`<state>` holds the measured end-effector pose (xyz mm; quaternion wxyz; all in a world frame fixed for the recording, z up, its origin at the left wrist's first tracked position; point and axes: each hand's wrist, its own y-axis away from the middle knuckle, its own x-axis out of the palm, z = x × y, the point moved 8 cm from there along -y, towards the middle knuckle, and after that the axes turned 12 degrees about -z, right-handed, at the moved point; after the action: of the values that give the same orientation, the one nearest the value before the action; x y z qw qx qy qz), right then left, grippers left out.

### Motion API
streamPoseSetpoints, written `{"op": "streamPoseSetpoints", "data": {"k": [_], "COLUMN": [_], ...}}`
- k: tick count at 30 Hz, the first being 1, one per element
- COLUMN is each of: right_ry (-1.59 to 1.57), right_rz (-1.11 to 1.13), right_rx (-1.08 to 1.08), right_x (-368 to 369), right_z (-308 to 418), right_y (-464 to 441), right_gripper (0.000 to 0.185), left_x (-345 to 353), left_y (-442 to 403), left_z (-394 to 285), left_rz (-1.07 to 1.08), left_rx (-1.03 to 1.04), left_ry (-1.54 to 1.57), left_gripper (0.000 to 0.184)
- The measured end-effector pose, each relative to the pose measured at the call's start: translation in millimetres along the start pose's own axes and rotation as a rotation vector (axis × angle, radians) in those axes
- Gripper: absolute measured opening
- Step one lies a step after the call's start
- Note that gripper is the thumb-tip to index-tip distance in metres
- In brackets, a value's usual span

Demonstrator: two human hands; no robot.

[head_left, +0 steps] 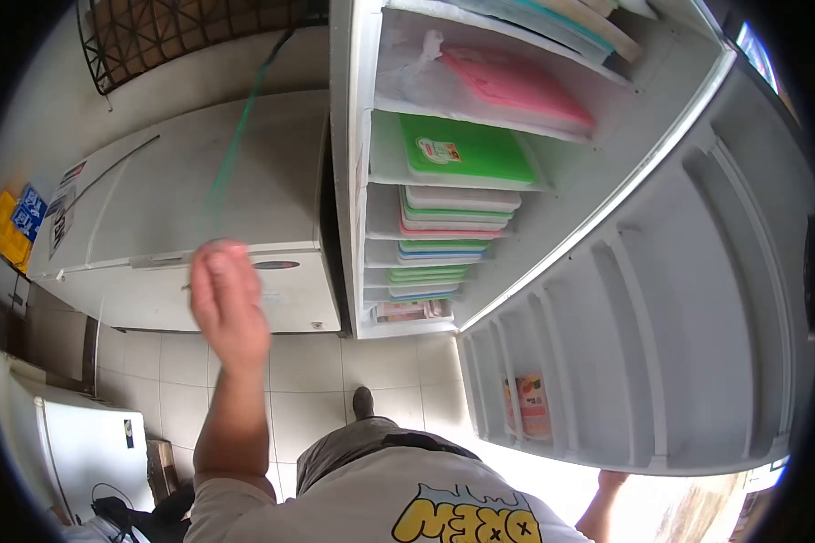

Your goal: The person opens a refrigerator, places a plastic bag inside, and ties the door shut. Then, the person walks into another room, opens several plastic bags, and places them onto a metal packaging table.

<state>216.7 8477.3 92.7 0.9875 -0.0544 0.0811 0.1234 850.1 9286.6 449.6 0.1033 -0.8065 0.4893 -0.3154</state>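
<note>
My left hand (228, 294) is raised in front of a white chest freezer (272, 217), its fingers loosely bent and nothing visible in them. A thin green cord (235, 136) hangs down from above, its blurred lower end close over the fingertips. At the lower right, my right hand (612, 480) grips the near edge of the upright freezer's open door (697, 271); its fingers are partly hidden. Inside the upright freezer (353, 181) are frosted shelves with a pink lidded container (516, 86), a green lid (466, 149) and several stacked flat containers (457, 213).
An orange-and-white packet (528, 407) sits in a door rack. A small white appliance (91, 452) stands at the lower left. Yellow and blue packages (18, 222) are at the far left. Beneath lies a tiled floor (308, 371), where one shoe (362, 401) shows.
</note>
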Motion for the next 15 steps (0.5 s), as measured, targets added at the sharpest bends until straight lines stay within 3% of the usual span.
{"op": "streamPoseSetpoints", "data": {"k": [2,3,4,6,8,10,13,14,15], "right_ry": [-0.666,-0.586,-0.562,-0.420,-0.280,-0.173,-0.165,0.115,-0.222], "right_rz": [-0.039,-0.105,-0.086,0.300,0.522,0.740,0.942,0.650,0.867], "right_rx": [0.256,0.406,0.425,0.572,0.531,0.373,-0.048,-0.581,-0.377], "right_x": [71.3,104.0,88.2,90.6,144.4,205.5,285.1,282.3,314.3], "right_z": [81.8,129.1,111.2,70.6,120.2,174.2,267.9,300.5,320.9], "right_y": [47.2,87.0,91.3,102.2,162.0,213.6,263.7,267.3,275.7], "right_gripper": [0.041,0.037,0.037,0.042,0.048,0.050,0.057,0.022,0.022], "left_x": [41.1,62.2,76.0,100.0,111.5,106.9,69.2,55.7,40.9], "left_y": [42.6,69.7,91.1,115.7,123.6,123.7,114.6,112.1,101.4], "left_z": [-15.6,-19.5,-7.6,15.7,11.3,-16.8,-52.4,-65.1,-60.9], "left_rz": [0.180,0.266,0.313,0.398,0.457,0.354,0.231,0.203,0.157], "left_rx": [-0.058,-0.157,-0.282,-0.186,-0.216,0.042,-0.035,-0.072,-0.065], "left_ry": [0.036,-0.003,-0.071,-0.188,-0.282,-0.331,-0.336,-0.303,-0.279], "left_gripper": [0.025,0.024,0.018,0.018,0.017,0.021,0.024,0.025,0.026]}}
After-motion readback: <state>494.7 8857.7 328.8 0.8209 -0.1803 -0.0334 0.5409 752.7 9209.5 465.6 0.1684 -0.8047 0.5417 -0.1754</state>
